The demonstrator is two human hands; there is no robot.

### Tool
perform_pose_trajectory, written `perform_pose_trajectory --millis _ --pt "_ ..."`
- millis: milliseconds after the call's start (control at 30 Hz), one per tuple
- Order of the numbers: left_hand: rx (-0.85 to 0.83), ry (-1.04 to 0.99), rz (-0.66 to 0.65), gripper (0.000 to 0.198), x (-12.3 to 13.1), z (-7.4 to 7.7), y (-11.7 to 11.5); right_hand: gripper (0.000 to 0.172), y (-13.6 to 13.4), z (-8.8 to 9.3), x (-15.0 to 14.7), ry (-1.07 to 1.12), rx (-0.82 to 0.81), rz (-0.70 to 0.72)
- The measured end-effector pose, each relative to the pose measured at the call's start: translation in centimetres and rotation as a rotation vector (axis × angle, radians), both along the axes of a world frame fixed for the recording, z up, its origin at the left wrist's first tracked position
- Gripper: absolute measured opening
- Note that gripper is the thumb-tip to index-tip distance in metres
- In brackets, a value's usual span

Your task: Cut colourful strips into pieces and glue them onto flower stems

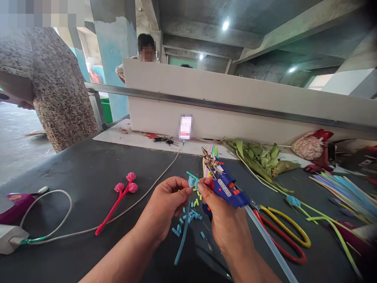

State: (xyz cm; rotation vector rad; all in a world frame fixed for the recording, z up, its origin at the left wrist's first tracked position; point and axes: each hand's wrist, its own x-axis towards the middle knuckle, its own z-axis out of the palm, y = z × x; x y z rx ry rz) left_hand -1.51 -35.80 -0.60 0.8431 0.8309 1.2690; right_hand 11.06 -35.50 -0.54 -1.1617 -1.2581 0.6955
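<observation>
A: L to R? Pink bud-tipped plastic stem (118, 202) lies loose on the black tabletop (82, 169), probably a finished piece.
B: Hands?
A: Left hand (165, 208) pinches the light-blue straw stem (184, 228) just under its tip, stem hanging below the fingers. Right hand (225, 220) is wrapped round the blue hot-glue gun (226, 186), nozzle pointing away. Red/yellow scissors (282, 236) lie just beside it.

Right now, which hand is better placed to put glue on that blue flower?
Probably the right hand: it grips the glue gun, which is beside the blue flower. The left hand is busy pinching the flower's stem.
</observation>
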Motion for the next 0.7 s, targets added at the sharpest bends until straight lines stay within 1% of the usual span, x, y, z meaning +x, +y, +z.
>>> perform_pose_trajectory --millis 133,300,500,700 --pt "0.011 0.022 0.005 0.018 0.0 0.0 0.0 0.020 -0.1 0.5 -0.1 -0.033 -0.027 -0.029" --pt "-0.002 0.020 0.011 0.019 0.1 0.3 0.0 0.019 -0.2 1.0 -0.3 -0.016 -0.064 -0.046" --pt "-0.009 0.022 -0.003 0.019 0.1 0.2 0.0 0.018 -0.4 1.4 -0.9 0.084 -0.051 -0.027" --pt "0.001 0.044 0.002 0.018 0.1 0.1 -0.1 0.016 -0.6 1.9 -1.2 0.046 -0.046 -0.035"
